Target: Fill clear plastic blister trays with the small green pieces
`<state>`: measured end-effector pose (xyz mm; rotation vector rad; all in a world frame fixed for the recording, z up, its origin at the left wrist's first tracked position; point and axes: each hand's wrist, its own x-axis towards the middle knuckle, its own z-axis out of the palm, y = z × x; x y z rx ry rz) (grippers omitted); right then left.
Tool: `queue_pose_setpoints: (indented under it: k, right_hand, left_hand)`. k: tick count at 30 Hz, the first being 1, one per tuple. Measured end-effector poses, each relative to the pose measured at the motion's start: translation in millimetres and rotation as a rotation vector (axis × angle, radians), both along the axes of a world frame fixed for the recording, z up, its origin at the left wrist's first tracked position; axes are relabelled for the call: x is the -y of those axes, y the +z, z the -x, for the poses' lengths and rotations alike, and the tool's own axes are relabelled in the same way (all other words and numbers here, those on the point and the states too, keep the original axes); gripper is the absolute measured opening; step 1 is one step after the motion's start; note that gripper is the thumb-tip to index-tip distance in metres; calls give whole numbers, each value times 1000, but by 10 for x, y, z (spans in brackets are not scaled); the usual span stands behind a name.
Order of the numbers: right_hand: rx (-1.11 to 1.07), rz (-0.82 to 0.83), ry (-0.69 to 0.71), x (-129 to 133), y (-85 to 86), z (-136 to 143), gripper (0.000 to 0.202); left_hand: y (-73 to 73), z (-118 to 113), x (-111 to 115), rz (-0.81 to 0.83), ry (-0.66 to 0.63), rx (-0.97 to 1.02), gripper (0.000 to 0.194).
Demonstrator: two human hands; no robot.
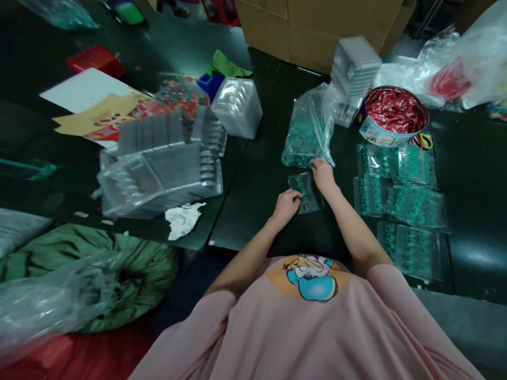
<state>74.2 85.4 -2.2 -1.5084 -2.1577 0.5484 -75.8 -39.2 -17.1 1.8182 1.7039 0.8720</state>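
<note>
A clear plastic tray (315, 198) lies flat on the dark table in front of me, with a row of small green translucent pieces in it. My left hand (288, 205) is at the tray's left side, fingers curled together over the green pieces; whatever they pinch is too small to make out. Just beyond the tray lies a clear plastic bag (311, 119) full of similar green pieces. My right hand (325, 173) reaches to the bag's near lower corner, fingers closed in at its edge; what sits between them is hidden.
On the right, several filled trays (415, 203) lie in overlapping rows. Behind them stand a round tin (380, 134) of red wrapped packets, yellow-handled scissors (425, 141) and stacked clear trays (354, 66). More clear trays (158, 169) and a crumpled tissue (184, 220) are left. A cardboard box (317, 29) stands behind.
</note>
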Motion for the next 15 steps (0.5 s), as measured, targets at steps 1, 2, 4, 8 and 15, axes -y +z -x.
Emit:
queue_pose_setpoints:
  k: [1,2,4,8,15]
  right_hand:
    - [45,3,-34,-85,-23,43,37]
    - [80,11,-62,-146,-46,77,37]
    - [81,29,-83,-190,-77,111,31]
    - [-285,115,-39,-3,-35,86,14]
    - [-876,578,107,596,139,-56,33]
  left_hand:
    - [8,8,-14,2,-4,7,28]
    - [20,17,-25,4,-8,14,28]
    - [54,38,-43,-6,1,45,27]
    - [179,83,-106,-113,100,194,26]
    - [364,27,-179,-129,-1,395,20]
